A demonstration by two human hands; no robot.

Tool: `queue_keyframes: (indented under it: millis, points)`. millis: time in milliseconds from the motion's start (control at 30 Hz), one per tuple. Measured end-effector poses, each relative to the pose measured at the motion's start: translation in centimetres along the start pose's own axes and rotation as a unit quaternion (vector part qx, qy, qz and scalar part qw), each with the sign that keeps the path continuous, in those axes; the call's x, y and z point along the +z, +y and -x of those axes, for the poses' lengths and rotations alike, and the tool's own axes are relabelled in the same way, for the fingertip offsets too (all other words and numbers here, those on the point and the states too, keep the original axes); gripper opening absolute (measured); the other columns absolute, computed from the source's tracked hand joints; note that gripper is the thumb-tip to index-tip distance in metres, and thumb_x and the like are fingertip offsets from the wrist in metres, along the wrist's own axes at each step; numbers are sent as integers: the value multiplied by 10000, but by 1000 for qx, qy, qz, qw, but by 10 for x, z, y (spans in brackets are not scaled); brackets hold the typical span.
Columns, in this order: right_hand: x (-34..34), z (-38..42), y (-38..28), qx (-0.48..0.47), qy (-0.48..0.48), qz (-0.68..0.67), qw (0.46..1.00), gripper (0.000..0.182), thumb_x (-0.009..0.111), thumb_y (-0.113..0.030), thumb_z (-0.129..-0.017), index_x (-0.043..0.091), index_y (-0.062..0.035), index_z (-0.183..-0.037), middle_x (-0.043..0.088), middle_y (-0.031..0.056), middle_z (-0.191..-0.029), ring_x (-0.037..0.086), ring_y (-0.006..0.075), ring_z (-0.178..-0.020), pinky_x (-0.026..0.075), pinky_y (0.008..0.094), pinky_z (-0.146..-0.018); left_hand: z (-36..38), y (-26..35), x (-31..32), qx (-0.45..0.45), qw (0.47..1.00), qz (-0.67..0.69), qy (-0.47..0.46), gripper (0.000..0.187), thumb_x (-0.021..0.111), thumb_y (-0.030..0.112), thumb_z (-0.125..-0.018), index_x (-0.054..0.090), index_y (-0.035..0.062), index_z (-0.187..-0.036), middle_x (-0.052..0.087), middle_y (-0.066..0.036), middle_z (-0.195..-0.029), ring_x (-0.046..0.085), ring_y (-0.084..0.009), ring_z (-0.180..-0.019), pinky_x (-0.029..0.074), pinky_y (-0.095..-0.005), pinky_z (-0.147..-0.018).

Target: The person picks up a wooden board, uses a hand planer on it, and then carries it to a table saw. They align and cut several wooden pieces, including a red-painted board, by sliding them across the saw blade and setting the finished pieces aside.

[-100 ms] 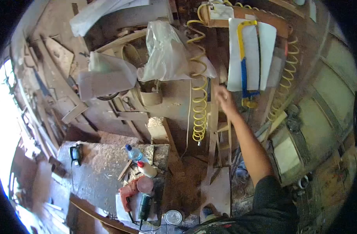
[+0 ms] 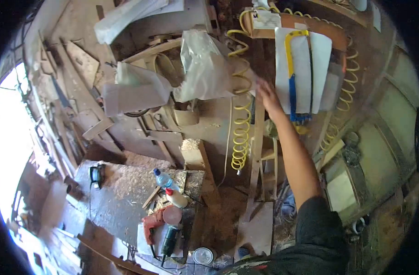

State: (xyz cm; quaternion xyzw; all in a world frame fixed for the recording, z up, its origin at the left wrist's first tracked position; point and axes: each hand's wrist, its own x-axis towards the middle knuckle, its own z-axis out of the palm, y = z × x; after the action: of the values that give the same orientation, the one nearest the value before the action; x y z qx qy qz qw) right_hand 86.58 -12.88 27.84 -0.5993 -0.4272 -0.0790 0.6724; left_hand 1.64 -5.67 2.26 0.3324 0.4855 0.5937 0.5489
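Observation:
My right hand (image 2: 269, 101) reaches up to the wall with its fingers stretched out and somewhat blurred. It overlaps the top of an upright wooden post (image 2: 258, 137). Just left of the fingertips hangs a yellow coiled air hose (image 2: 241, 120), beside a crumpled clear plastic bag (image 2: 198, 66). To the right of the hand, a hacksaw (image 2: 291, 87) with a yellow and blue frame hangs in front of white sheets (image 2: 323, 59). Nothing shows in the fingers. My left hand is out of view.
A workbench (image 2: 118, 201) strewn with shavings stands lower left. On it are a red power drill (image 2: 150, 225), a green power tool (image 2: 170, 240), a water bottle (image 2: 163, 178) and a white bottle with red cap (image 2: 176, 199). A round can (image 2: 203, 255) sits near the bottom.
My right hand has moved upward along the post, and its fingers, bent before, are now straighter. The whole view has shifted slightly.

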Motion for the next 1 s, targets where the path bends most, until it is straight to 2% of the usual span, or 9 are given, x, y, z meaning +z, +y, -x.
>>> queue_keyframes:
  millis: [33,67,133,233,333,500,600,733,1000]
  points:
    - [14,-7,-13,6,18,-34,999,405,527,-356,-970,569,-129,-1304,666,104,-1151,627,259,-1062,477,368,-895,68,-23,34,-1,998,36,54,562,556,494,-859,407,127,-1257,490,-139,-1258,523,-282,-1107,451,-429,-958]
    - [25,-29,-1,17,25,23,999,392,521,-339,-968,580,-130,-1294,667,117,-1152,628,271,-1065,476,373,-898,80,11,36,41,994,32,98,504,613,450,-826,460,90,-1144,509,-180,-1186,536,-329,-1035,461,-468,-906]
    - [30,-82,30,29,26,154,987,370,511,-305,-962,602,-130,-1275,668,145,-1155,628,296,-1072,474,383,-906,88,30,39,66,988,40,135,505,600,449,-837,454,89,-1161,508,-175,-1189,536,-325,-1041,462,-462,-912]
    - [44,-119,17,32,5,278,960,307,527,-213,-975,632,-32,-1199,693,100,-1024,648,187,-932,484,320,-879,93,45,36,95,981,50,163,508,579,448,-855,446,87,-1185,508,-169,-1193,535,-320,-1050,464,-454,-921]
    - [62,-166,33,-41,2,177,983,417,570,-328,-907,618,-91,-1248,674,192,-1112,624,321,-1104,471,397,-904,102,49,30,111,975,62,182,510,559,447,-873,437,85,-1210,508,-162,-1197,535,-314,-1060,466,-445,-931]
    - [84,-180,-27,-115,-14,18,993,658,747,-461,-807,559,-65,-1297,571,126,-1310,573,277,-1167,473,404,-920,123,49,15,131,965,87,210,515,526,446,-902,423,81,-1251,507,-151,-1204,535,-305,-1075,468,-430,-946]
    - [98,-156,-81,-136,-9,-60,989,664,749,-444,-818,543,-48,-1310,564,124,-1306,560,249,-1190,478,396,-923,136,48,5,142,958,102,226,519,505,445,-919,415,79,-1276,507,-145,-1208,534,-300,-1084,470,-421,-955]
    - [129,-235,10,-144,-115,-140,973,639,700,-377,-883,482,-43,-1382,522,100,-1359,531,220,-1220,455,375,-990,155,39,-9,152,948,127,249,524,478,444,-943,403,76,-1308,506,-136,-1214,534,-293,-1096,472,-409,-968]
    - [150,-261,23,-157,-128,-93,975,570,562,-346,-976,407,-47,-1436,467,99,-1412,489,201,-1264,398,359,-1061,193,23,-37,201,927,213,236,536,424,441,-990,381,70,-1374,505,-119,-1225,533,-278,-1121,477,-386,-992]
